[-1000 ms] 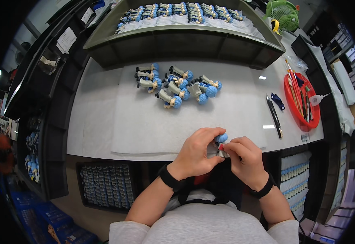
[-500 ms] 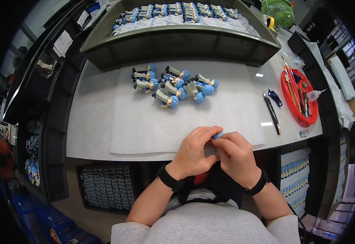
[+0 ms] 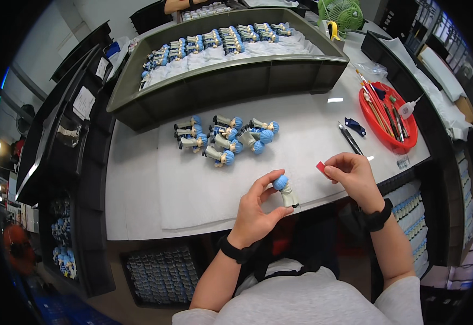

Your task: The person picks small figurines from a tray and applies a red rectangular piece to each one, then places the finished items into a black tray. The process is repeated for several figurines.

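figurine (image 3: 287, 195) near the front edge of the tabletop (image 3: 133, 216), head toward the far edge, is gripped lengthwise by the left hand (image 3: 252, 211), left of the right hand (image 3: 354, 176), whose fingers pinch a red piece (image 3: 322, 169).

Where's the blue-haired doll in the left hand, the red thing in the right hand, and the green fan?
Held blue-haired doll (image 3: 287, 193): head view, on its pale clothes.
Red thing (image 3: 321, 168): head view, on its visible middle.
Green fan (image 3: 340, 14): head view, on its round cage.
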`<state>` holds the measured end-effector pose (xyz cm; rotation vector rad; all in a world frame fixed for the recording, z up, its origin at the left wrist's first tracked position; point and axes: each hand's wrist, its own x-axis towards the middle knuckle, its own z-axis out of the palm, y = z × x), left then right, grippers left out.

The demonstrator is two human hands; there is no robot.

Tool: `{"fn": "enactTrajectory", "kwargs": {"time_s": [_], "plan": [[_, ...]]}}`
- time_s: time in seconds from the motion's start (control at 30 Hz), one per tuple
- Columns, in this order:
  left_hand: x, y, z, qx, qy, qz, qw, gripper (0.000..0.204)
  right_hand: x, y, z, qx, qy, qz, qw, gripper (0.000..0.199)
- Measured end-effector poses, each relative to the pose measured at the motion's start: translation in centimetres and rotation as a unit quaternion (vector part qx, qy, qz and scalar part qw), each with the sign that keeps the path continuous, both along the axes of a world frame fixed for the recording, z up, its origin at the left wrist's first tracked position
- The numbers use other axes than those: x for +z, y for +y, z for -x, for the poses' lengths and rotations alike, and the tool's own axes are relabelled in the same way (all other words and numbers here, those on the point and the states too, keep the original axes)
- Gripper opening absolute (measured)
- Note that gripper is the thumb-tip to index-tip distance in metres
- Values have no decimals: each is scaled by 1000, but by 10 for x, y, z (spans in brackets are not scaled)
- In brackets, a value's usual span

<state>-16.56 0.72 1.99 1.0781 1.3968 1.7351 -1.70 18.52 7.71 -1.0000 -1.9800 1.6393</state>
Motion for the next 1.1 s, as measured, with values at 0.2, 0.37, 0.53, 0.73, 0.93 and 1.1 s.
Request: {"fn": "enactTrajectory", "kwargs": {"time_s": [0.2,0.37,0.53,0.73,0.93,1.1], "plan": [[-3,0,0,-7,11,0,1000,71,-7,3,17,21,-6,4,1000,13],[-4,0,0,-5,39,6,999,70,-25,5,23,24,-12,-24,999,14],[-3,-1,0,-8,44,34,998,70,-24,-1,22,0,-42,-162,986,20],[-1,-2,-1,-8,22,30,999,69,-16,-29,12,36,19,-74,996,23],[-5,-3,-1,26,41,-11,999,67,-16,-53,6,88,53,190,976,28],[-10,3,-2,11,59,-16,998,70,-30,-62,5,91,122,220,963,28]]}}
